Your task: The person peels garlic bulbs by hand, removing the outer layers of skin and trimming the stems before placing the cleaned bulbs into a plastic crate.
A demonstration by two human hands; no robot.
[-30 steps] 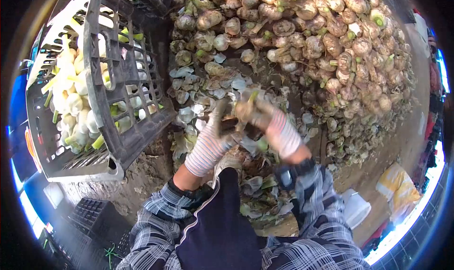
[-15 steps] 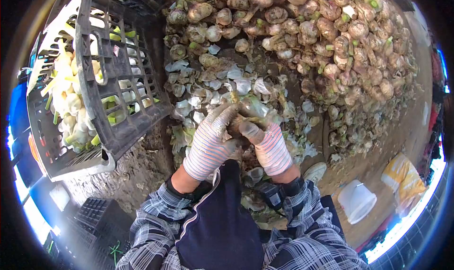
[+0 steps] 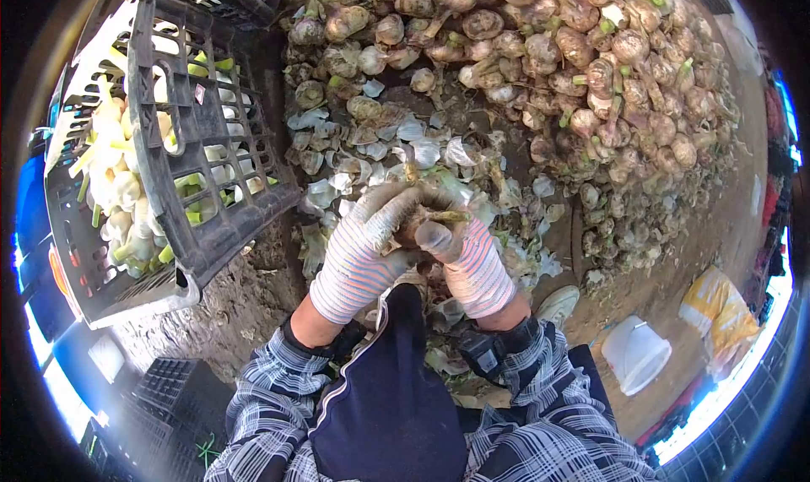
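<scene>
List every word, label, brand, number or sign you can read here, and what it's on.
No text can be read.
Small pale tag on the black plastic crate: too small to read.
Yellow-and-white bag: any print is too blurred to read.
White bucket: no lettering visible.

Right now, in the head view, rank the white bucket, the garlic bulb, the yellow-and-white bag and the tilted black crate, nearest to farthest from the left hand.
From the left hand:
1. garlic bulb, in its grip
2. black crate, left side
3. white bucket, lower right
4. yellow-and-white bag, far right
</scene>
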